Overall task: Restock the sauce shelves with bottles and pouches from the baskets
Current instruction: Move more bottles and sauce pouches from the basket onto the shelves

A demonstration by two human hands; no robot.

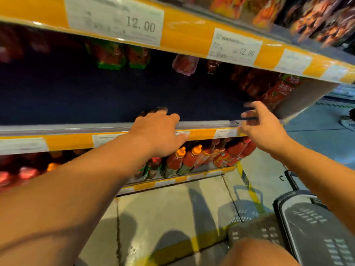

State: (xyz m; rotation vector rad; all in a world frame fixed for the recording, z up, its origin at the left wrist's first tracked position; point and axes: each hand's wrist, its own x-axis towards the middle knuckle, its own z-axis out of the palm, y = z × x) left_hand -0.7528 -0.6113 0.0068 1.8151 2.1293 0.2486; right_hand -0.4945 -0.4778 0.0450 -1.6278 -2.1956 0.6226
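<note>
My left hand [157, 131] lies palm down over the front lip of the middle shelf [76, 129], its fingertips in the shelf's shadow and nothing visible in it. My right hand [263, 127] hovers at the same lip further right, blurred, with its fingers spread and empty. Red sauce pouches [107, 54] stand at the back of this dark shelf, and more red pouches [276, 91] lean at its right end. Red bottles with orange caps [178, 160] fill the shelf below. A dark plastic basket [307, 227] stands on the floor at the lower right; its contents are hidden.
The top shelf carries orange and dark snack-like packs [326, 22]. Yellow shelf strips bear price tags [142, 25] reading 12.00. The grey floor [172, 208] has yellow tape lines. My knee [255, 254] shows at the bottom edge next to the basket.
</note>
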